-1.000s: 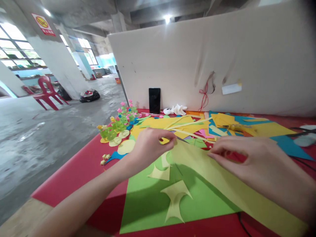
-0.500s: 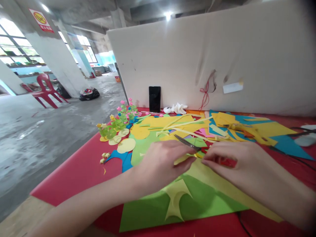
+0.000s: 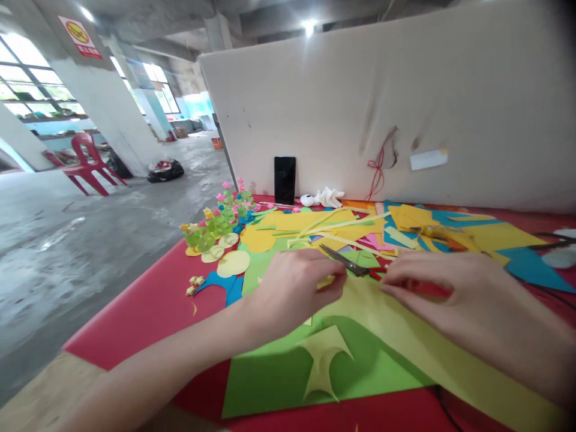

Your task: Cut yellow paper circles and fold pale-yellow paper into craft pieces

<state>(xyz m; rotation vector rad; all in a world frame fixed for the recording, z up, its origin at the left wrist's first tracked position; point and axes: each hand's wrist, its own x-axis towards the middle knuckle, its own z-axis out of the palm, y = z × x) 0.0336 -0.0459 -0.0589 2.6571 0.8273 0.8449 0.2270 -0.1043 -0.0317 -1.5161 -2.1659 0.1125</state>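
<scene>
While gripping scissors [image 3: 355, 266], curled right hand [image 3: 454, 291].

The scissors [image 3: 355, 266] have come out from under the hands, blades now poking up between them. The left hand [image 3: 294, 288] has dropped lower on the yellow-green sheet [image 3: 405, 336], pinching its edge nearer the right hand [image 3: 454, 294].

The one camera sits on the person's head. It looks forward and down, close over the red table [image 3: 148, 306]. The white partition [image 3: 360, 108] stands behind.
</scene>
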